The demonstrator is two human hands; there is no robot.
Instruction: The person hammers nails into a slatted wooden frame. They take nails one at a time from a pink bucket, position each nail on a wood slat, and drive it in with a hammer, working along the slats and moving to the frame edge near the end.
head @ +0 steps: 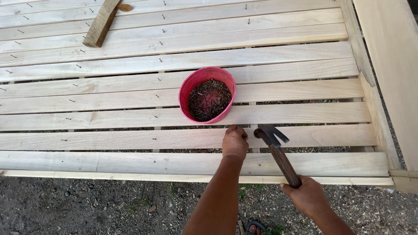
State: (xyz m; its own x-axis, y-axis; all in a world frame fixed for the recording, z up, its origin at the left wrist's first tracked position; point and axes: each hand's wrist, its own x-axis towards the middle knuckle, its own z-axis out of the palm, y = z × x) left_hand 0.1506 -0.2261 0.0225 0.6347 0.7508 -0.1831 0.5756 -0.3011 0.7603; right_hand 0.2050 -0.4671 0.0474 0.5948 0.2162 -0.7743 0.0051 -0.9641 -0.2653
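My right hand (308, 196) grips the brown wooden handle of a claw hammer (275, 150), whose dark metal head hovers over a pale slat just right of my left hand. My left hand (235, 142) rests on that slat with fingers pinched together near the hammer head; a nail between them is too small to make out. A red plastic bowl (187, 91) filled with dark nails stands on the slats just beyond my left hand. The slatted wooden frame (130, 117) fills most of the view, with several nails standing partly driven along its left and middle.
A short wooden block (101, 22) lies at the far left on the slats. A wide plank (392, 65) forms the frame's right side. Gravel ground with wood chips (109, 204) lies below the near edge, and a sandalled foot (254, 227) shows at the bottom.
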